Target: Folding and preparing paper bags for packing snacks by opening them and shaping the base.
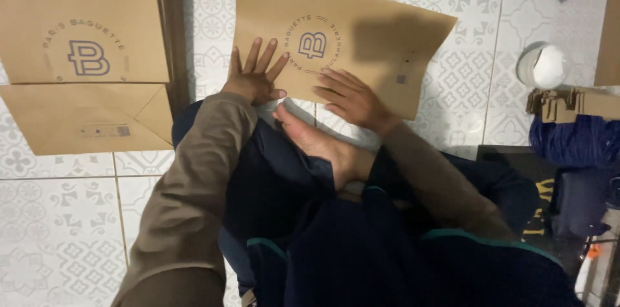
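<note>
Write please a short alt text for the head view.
Both hands, left hand and right hand, press flat on a brown paper bag lying on a patterned tile floor. More folded paper bags lie at left.

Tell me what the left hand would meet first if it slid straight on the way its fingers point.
The left hand lies flat on the brown paper bag, fingers pointing away from the person. Straight on, it would cross more of that bag, then probably the patterned tile floor past its far edge.
</note>
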